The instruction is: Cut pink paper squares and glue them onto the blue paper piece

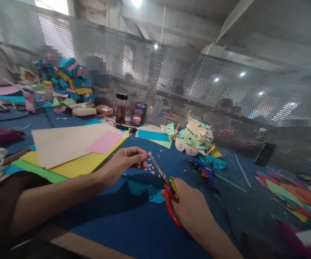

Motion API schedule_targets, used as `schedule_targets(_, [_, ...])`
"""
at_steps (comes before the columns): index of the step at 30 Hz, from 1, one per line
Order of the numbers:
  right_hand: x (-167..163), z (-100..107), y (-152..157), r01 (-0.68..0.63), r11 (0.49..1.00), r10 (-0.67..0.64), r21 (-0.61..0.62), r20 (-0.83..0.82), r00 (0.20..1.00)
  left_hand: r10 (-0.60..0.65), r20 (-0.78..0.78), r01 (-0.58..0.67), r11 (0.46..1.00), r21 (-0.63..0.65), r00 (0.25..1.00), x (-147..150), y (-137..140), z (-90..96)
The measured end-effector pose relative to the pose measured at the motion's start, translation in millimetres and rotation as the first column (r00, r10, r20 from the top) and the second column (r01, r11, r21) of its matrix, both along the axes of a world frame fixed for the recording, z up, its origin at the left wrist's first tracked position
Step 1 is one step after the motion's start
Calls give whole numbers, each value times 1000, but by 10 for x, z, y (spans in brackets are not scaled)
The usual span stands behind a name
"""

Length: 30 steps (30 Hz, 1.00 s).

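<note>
My right hand is wrapped round a pair of scissors with red and yellow handles. Their blades point away and to the left, and look nearly closed. At the blade tips my left hand pinches a tiny pink paper strip, mostly hidden by the fingers. Small pink paper bits lie scattered on the blue tabletop just below the blades. Nearer to me, under both hands, rests a folded blue paper piece with a zigzag edge.
Stacked paper sheets lie left. Behind are a jar and a pile of folded dotted paper pieces. A blue glue gun with a cable lies right, near clear sticks. Coloured scraps lie far right.
</note>
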State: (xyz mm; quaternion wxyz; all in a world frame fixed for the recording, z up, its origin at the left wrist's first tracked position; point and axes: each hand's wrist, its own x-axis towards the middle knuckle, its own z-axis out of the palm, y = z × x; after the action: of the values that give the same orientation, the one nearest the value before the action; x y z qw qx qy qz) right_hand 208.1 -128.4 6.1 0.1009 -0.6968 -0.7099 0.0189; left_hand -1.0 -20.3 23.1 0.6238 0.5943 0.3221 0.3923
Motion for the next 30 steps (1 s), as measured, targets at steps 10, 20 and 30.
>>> schedule_targets(10, [16, -34, 6, -12, 1000, 12, -10, -9, 1000, -2, -16, 2, 1000, -3, 1000, 14, 13, 13])
schedule_targets(20, [25, -53, 12, -14, 1000, 15, 5, -17, 1000, -6, -12, 6, 1000, 5, 1000, 10, 20, -3])
schedule_targets(30, [15, -35, 12, -33, 999, 34, 41, -14, 999, -9, -1, 9, 1000, 7, 1000, 4, 24, -12])
